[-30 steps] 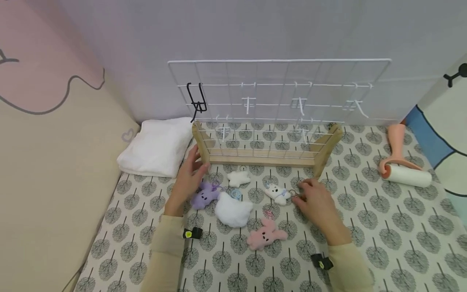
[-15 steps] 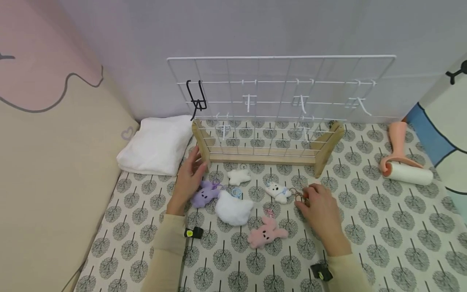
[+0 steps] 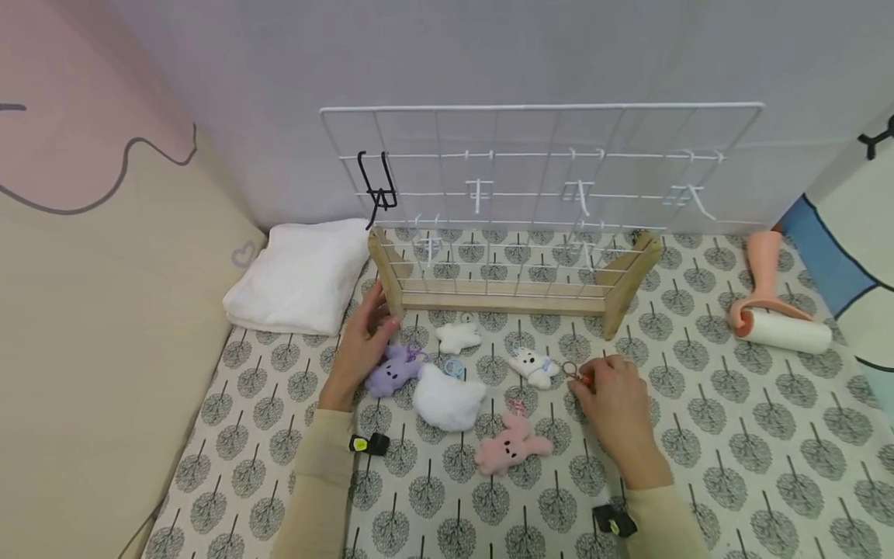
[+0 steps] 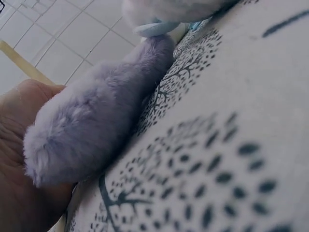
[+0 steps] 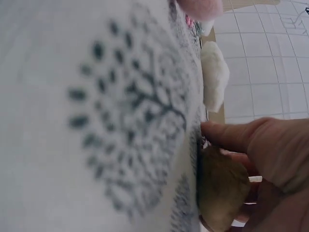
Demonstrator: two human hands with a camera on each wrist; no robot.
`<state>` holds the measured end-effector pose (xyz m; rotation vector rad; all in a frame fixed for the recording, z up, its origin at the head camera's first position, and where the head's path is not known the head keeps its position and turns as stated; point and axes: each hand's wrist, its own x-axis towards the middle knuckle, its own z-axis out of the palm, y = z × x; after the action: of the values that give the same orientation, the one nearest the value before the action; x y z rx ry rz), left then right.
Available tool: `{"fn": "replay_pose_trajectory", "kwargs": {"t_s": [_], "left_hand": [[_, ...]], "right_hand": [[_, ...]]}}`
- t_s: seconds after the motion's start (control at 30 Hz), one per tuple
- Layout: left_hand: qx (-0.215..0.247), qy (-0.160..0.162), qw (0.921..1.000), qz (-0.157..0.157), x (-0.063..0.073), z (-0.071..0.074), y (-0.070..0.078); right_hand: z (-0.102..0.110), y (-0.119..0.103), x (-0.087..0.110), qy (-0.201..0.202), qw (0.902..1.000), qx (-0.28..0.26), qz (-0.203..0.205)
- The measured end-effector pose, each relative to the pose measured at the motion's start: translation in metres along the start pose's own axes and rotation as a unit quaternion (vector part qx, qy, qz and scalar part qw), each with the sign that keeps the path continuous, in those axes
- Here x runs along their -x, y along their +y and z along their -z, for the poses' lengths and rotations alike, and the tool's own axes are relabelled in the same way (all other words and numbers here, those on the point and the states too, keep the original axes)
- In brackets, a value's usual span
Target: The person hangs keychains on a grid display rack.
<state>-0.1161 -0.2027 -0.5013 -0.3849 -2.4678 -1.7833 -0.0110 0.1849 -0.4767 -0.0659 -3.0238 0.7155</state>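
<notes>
Nearest the person, a pink toy (image 3: 512, 449) lies on the patterned cloth (image 3: 524, 512), with a larger white plush (image 3: 447, 400) just beyond and to its left. The right hand (image 3: 611, 400) rests low on the cloth, thumb and fingers curled round a brown toy (image 5: 222, 188), seen best from the right wrist; a metal ring (image 3: 563, 371) shows just past the fingertips, near a white toy with a bow (image 3: 533, 368). That closeness is the likeliest trouble: lifting now might snag the bowed toy or drag it along. A soft hold on the body, ring left loose, could also let the toy swing or twist. Farther left, the purple toy (image 3: 391, 373) sits against the left hand (image 3: 358, 335), which touches the wooden stand (image 3: 503, 303); I cannot tell whether it grips or merely steadies. If that support is slack, a push on the wire rack (image 3: 534, 106) or its hooks (image 3: 478, 194) could slide or tip it.
</notes>
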Motion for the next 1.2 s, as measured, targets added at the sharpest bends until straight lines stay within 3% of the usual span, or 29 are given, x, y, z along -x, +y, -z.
{"fn": "replay_pose_trajectory", "kwargs": {"t_s": [0.2, 0.37, 0.63, 0.8, 1.2], "left_hand": [[0.018, -0.006, 0.9994, -0.028, -0.001, 0.001, 0.018], [0.024, -0.003, 0.9994, -0.023, -0.002, 0.001, 0.018], [0.020, 0.002, 0.9998, -0.009, 0.000, 0.001, 0.016], [0.022, -0.003, 0.9997, -0.014, 0.000, 0.000, 0.017], [0.008, 0.005, 0.9999, -0.006, -0.001, -0.001, -0.022]], "right_hand": [[0.008, 0.004, 0.004, -0.029, 0.9995, -0.002, -0.016], [0.007, 0.003, 0.003, -0.018, 0.9997, -0.001, -0.014], [-0.005, -0.002, -0.008, 0.041, 0.9989, -0.016, 0.017], [-0.007, -0.004, -0.012, 0.029, 0.9992, -0.025, 0.004], [-0.013, -0.005, -0.014, 0.036, 0.9991, -0.021, 0.003]]}}
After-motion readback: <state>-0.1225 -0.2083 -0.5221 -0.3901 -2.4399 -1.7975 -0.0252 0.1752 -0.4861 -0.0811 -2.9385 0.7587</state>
